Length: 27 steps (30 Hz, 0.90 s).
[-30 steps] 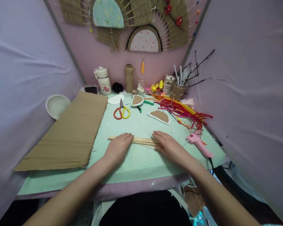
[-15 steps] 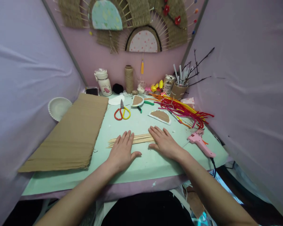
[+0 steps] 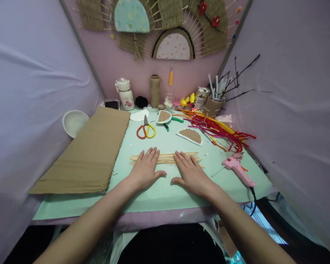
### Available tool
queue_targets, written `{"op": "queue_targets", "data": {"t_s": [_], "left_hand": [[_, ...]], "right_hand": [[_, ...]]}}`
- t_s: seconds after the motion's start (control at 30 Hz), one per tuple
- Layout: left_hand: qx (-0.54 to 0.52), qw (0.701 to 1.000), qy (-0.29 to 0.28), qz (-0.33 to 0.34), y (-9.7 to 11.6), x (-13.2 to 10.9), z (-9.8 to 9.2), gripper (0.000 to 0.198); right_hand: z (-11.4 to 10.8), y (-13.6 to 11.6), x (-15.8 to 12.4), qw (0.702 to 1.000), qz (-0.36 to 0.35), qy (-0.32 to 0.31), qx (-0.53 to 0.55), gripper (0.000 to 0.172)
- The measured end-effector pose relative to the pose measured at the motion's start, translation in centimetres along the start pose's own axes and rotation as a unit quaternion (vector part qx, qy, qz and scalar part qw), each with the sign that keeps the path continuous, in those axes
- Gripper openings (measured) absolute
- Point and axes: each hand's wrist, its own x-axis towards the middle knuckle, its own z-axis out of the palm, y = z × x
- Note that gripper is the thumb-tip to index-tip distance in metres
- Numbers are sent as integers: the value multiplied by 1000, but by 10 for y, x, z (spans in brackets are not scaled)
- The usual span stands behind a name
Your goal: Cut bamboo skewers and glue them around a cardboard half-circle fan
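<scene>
Several thin wooden skewers (image 3: 166,159) lie side by side across the table, pointing left to right. My left hand (image 3: 146,167) rests flat over their left part, fingers stretched out and thumb apart. Over their right part lies my right hand (image 3: 191,170), also flat with fingers extended. Beyond the hands are scissors (image 3: 146,129) with one red and one yellow handle. A half-round cardboard piece (image 3: 191,136) with a white edge lies past my right hand, and a similar smaller piece (image 3: 164,116) sits farther back.
Left stands a large cardboard sheet (image 3: 85,154) beside a white paper plate (image 3: 74,123). A pink glue gun (image 3: 239,169) and coloured pipe cleaners (image 3: 220,128) lie right. Along the back are a white bottle (image 3: 125,95), a twine spool (image 3: 154,91) and a can of sticks (image 3: 213,106).
My right hand has shifted slightly down and left against the skewers, whose right ends now show beyond it. Both hands stay flat. The whole view has moved a little.
</scene>
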Motion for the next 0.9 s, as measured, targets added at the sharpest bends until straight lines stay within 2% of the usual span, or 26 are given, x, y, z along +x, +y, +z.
{"op": "queue_targets", "data": {"t_s": [0.17,0.27,0.43,0.57,0.7,0.9], "left_hand": [[-5,1000,7,7,-5,8,0,79],[-16,1000,24,10,-7,10,-5,72],[-28,997,72,-5,-6,29,-28,37],[3,999,52,-10,2,56,-37,27],[8,999,33,1,13,69,-32,25],[1,999,46,3,16,66,-23,29]], "right_hand": [[-1,3,5,1000,-7,7,11,85],[-6,6,6,1000,-8,24,15,78],[-32,18,27,992,31,124,19,45],[-49,20,59,986,71,147,46,25],[-43,17,77,974,69,189,105,21],[-27,27,74,959,42,239,145,21]]}}
